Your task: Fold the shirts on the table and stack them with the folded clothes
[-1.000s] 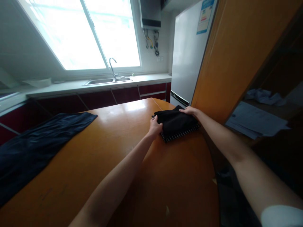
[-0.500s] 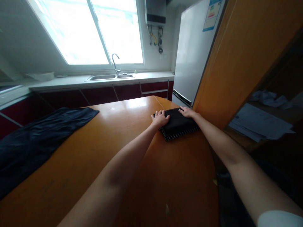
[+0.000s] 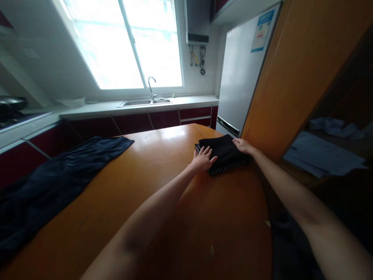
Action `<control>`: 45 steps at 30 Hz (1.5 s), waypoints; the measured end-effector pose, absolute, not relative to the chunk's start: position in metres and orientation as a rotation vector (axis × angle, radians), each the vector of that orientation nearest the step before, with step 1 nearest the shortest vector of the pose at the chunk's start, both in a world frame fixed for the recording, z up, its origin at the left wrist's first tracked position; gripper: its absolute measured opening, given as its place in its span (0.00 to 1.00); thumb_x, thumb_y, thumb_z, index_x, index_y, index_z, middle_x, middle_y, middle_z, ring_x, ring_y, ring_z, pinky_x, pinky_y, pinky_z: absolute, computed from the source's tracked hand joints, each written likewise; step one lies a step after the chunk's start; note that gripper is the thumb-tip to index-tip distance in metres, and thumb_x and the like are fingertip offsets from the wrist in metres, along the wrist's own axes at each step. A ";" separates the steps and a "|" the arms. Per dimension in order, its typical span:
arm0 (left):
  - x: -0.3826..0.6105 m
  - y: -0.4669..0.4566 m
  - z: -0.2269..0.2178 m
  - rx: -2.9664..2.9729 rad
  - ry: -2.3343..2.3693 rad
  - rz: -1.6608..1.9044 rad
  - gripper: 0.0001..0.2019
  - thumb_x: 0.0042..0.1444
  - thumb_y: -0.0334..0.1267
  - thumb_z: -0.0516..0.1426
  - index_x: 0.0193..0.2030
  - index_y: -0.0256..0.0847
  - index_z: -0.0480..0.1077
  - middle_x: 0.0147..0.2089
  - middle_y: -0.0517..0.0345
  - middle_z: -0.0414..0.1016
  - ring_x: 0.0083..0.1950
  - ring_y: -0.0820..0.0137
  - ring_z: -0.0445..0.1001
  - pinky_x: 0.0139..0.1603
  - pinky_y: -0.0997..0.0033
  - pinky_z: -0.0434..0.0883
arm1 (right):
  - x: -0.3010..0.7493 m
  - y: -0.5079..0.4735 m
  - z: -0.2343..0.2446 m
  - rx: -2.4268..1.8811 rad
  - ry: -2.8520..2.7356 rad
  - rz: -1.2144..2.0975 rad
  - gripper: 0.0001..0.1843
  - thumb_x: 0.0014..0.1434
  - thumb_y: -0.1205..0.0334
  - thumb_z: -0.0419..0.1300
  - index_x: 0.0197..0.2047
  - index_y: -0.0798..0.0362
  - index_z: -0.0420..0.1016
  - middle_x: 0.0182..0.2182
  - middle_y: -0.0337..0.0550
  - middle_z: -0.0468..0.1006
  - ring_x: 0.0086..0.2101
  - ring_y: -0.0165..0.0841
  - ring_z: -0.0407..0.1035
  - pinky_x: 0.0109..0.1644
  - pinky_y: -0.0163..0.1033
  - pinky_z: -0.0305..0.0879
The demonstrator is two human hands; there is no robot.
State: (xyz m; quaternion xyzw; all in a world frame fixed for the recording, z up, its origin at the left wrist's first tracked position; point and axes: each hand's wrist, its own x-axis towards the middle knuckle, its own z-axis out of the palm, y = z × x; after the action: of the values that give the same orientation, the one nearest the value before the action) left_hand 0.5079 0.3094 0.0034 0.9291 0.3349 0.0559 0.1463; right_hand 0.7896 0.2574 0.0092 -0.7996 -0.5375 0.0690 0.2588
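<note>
A folded black cloth (image 3: 223, 149) lies on top of a striped folded piece at the far right of an orange wooden table (image 3: 163, 202). My left hand (image 3: 204, 158) rests flat on the cloth's near left edge, fingers spread. My right hand (image 3: 244, 146) lies flat on its right edge, fingers stretched out. Neither hand grips anything.
A dark blue garment (image 3: 55, 175) is spread over the table's left side and hangs off it. Behind are a counter with a sink (image 3: 144, 102) and tap under a bright window, a grey fridge (image 3: 244, 77), and an orange cabinet panel (image 3: 294, 70). Papers (image 3: 320, 153) lie on a shelf at right.
A second ago both hands held the black cloth raised over the striped piece. It now lies flat, and both hands have opened and press on it.
</note>
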 end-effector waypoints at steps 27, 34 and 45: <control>0.162 0.207 -0.031 2.522 1.591 0.140 0.30 0.70 0.48 0.40 0.75 0.40 0.51 0.78 0.51 0.45 0.78 0.56 0.41 0.74 0.42 0.43 | 0.328 0.183 -0.037 -1.673 -2.166 0.332 0.29 0.69 0.54 0.50 0.69 0.55 0.64 0.71 0.59 0.55 0.70 0.47 0.47 0.72 0.58 0.37; 0.175 0.197 -0.038 2.586 1.454 0.248 0.28 0.70 0.43 0.40 0.74 0.40 0.53 0.77 0.49 0.48 0.78 0.58 0.45 0.75 0.44 0.46 | 0.327 0.174 -0.045 -1.718 -2.221 0.268 0.31 0.69 0.58 0.44 0.72 0.57 0.59 0.71 0.56 0.56 0.71 0.45 0.47 0.72 0.53 0.42; 0.160 0.201 -0.040 2.629 1.285 0.253 0.28 0.71 0.51 0.42 0.74 0.46 0.54 0.78 0.50 0.48 0.78 0.56 0.44 0.74 0.45 0.46 | 0.351 0.189 -0.055 -1.770 -2.274 0.127 0.29 0.69 0.55 0.44 0.69 0.55 0.64 0.71 0.57 0.57 0.70 0.46 0.50 0.71 0.57 0.46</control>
State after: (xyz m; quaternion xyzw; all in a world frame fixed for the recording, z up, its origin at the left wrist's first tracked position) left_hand 0.1604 0.2012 -0.0397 0.8904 0.4353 0.0857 0.1020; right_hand 0.3508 0.1894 -0.0545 -0.6085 -0.7819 0.0436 0.1281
